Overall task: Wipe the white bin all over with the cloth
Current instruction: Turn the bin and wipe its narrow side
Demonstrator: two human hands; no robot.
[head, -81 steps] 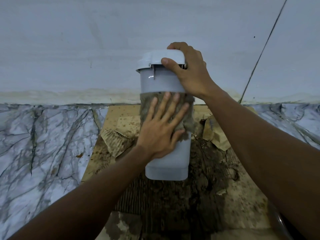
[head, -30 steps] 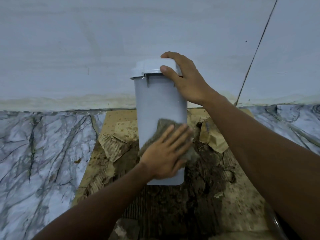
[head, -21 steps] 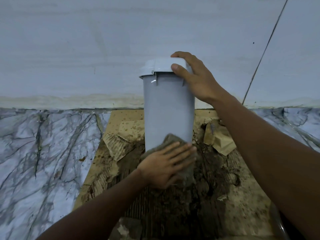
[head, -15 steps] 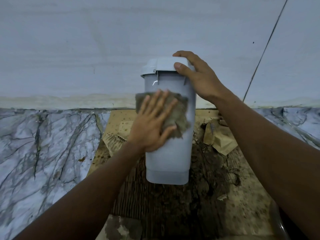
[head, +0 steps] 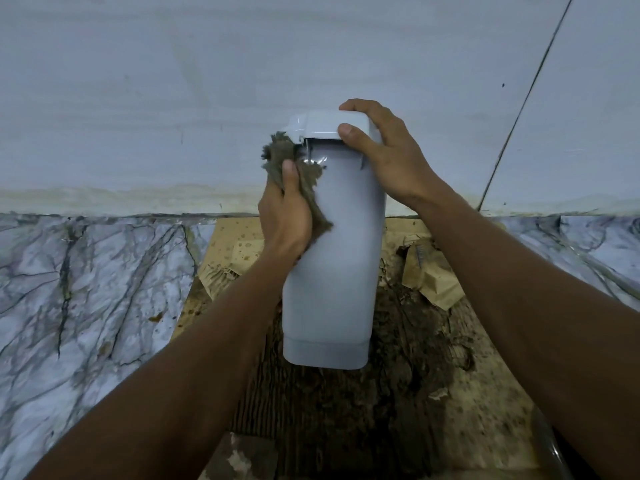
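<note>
while right hand [head: 388, 161] steadies smooth bin [head: 341, 244], left hand [head: 285, 220] presses cloth [head: 277, 157] (frayed).

We face a pale grey-white wall [head: 173, 81], crossed at right by a thin dark diagonal line [head: 526, 98] and stained yellowish along its base. Below it lies a white marble floor with dark veins [head: 86, 289], under a soiled, torn brown sheet of corrugated cardboard [head: 433, 393]. The light is dim and bluish.

Bin [head: 332, 258] upright on cardboard [head: 433, 403]; cloth [head: 277, 157] against bin's left side; wall [head: 138, 98] behind.
</note>
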